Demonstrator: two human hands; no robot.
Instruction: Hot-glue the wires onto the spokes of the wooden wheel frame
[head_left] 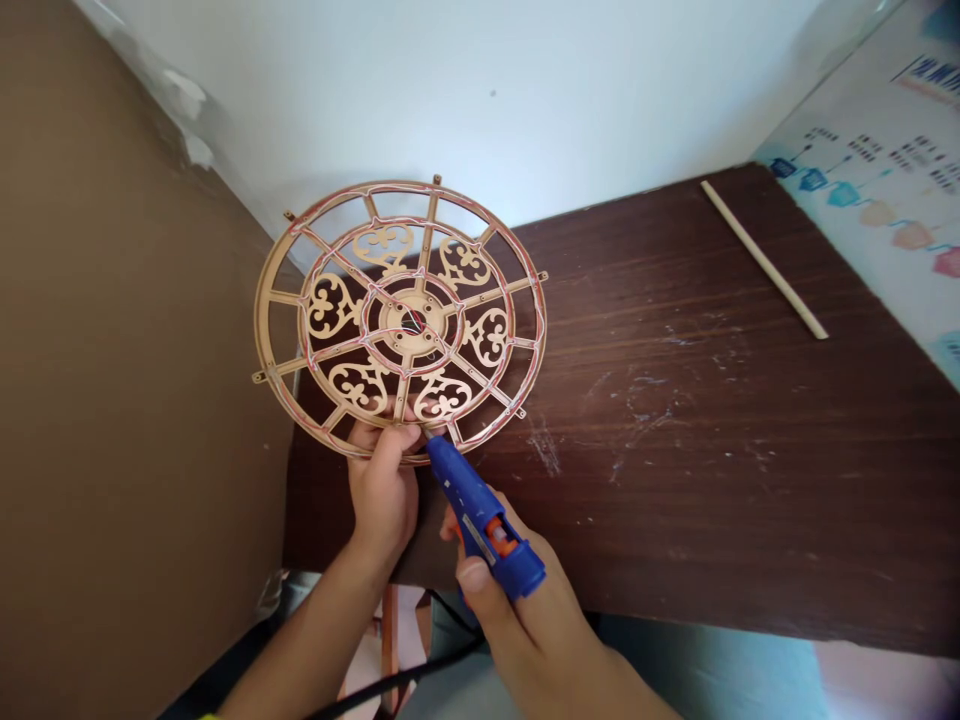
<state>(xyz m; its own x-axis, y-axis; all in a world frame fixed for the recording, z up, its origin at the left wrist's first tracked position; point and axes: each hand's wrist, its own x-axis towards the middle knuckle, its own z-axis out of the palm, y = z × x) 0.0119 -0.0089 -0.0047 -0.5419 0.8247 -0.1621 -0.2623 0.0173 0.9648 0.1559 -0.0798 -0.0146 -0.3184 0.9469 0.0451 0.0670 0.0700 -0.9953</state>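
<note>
My left hand grips the near rim of a round, gold-coloured openwork frame, thumb on top and fingers underneath. Thin red and white wires run along its rings and spokes, meeting at the hub. Heart-shaped scrollwork fills the inner ring, and small tabs stick out around the rim. The frame is held tilted above the table. My right hand is wrapped around a blue glue gun with orange parts. Its nozzle points at the frame's near inner ring, close to my left thumb; whether it touches cannot be made out.
A pale wooden stick lies at the back right of the dark brown table, whose surface has whitish marks. A brown panel stands at left, a white wall behind. A printed board borders the right. A black cord hangs below the gun.
</note>
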